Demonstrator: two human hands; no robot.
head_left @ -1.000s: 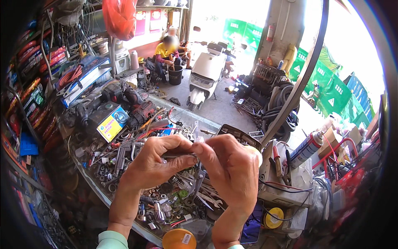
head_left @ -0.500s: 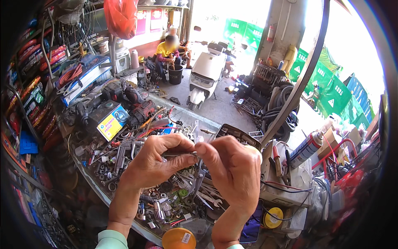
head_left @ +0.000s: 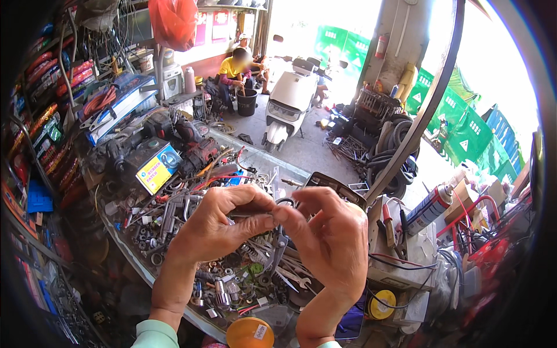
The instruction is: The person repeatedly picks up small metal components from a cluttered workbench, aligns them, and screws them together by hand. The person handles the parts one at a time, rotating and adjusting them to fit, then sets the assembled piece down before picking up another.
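Note:
Above the cluttered bench, my left hand (head_left: 214, 223) is closed in a pinch, its thumb and forefinger meeting around something too small to make out. My right hand (head_left: 331, 243) comes up against those fingertips with its thumb, its other fingers curled and the forefinger raised a little. A small dark ring-like piece (head_left: 286, 201) shows between the two hands; which hand bears it is not clear. Below them lie grey pliers (head_left: 279, 250) and an open-ended wrench (head_left: 301, 282) among loose metal parts (head_left: 223, 293).
A yellow-and-blue box (head_left: 156, 171) sits at the bench's left. Rightward stand a spray can (head_left: 429, 207) and a grey box (head_left: 412, 255) with cables. An orange round lid (head_left: 249, 333) is at the near edge. Beyond are a white scooter (head_left: 288, 104) and a seated person (head_left: 233, 72) by a black bucket (head_left: 246, 103).
My right forefinger has lifted away from the thumb, and the dark ring-like piece now shows higher between the hands. My left hand has hardly moved.

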